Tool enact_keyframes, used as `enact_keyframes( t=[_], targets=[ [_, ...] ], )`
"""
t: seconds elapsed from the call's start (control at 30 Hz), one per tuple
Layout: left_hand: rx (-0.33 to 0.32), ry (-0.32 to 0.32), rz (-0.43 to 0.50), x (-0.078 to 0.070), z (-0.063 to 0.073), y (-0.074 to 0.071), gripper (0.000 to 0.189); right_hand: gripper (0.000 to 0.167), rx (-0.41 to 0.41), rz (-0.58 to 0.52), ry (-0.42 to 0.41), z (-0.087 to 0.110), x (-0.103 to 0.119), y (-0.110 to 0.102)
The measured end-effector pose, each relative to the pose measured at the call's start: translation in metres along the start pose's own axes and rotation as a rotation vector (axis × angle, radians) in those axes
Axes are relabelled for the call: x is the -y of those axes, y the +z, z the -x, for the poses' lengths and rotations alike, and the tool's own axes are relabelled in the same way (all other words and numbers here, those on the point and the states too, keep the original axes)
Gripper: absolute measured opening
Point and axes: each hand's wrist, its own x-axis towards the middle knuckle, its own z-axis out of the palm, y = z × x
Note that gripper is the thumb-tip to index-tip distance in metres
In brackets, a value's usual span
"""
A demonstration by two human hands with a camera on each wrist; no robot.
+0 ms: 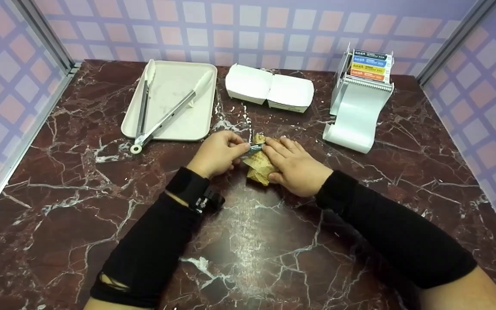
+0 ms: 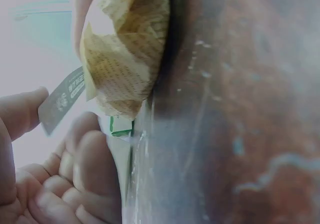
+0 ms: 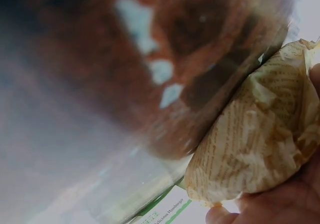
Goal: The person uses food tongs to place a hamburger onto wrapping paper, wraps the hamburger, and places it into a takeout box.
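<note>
One dark label, pinched in the left hand, meets the paper-wrapped bundle on the marble tabletop, right hand laid across it, fingers nearly straight, and light, even pressure looks best for seating the strip without any crumpling!

A rounded parcel of crumpled tan paper, printed with rows of brown lettering, sits on the bench. A dark, slightly curved sticker with white print meets it at one end, the other standing clear.
</note>
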Motion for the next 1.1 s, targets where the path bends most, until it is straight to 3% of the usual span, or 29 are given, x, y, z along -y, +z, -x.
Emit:
enact_keyframes(
  t=[0.1,0.23,0.43,0.63,0.77,1.1],
  targets=[
    [-0.015,0.008,0.079,0.001,-0.005,0.003,0.019,0.076,-0.004,0.006,0.003,0.001,0.000,0.000],
    [-0.005,-0.035,0.103,0.006,-0.008,0.003,0.013,0.076,-0.007,0.011,0.003,0.001,0.000,0.001],
    [0.074,-0.118,0.046,0.011,-0.011,0.003,0.013,0.076,-0.006,0.016,0.004,0.001,0.000,0.002],
    [0.129,-0.135,-0.059,0.010,-0.012,0.002,0.013,0.077,0.001,0.026,0.004,0.002,0.001,0.000],
    [0.138,-0.111,-0.142,0.006,-0.016,0.006,0.012,0.077,-0.005,0.023,-0.002,0.002,0.001,0.000],
    [0.118,0.023,-0.344,-0.001,-0.023,0.014,0.011,0.076,-0.010,-0.009,-0.011,0.003,-0.002,0.001]
  ],
)
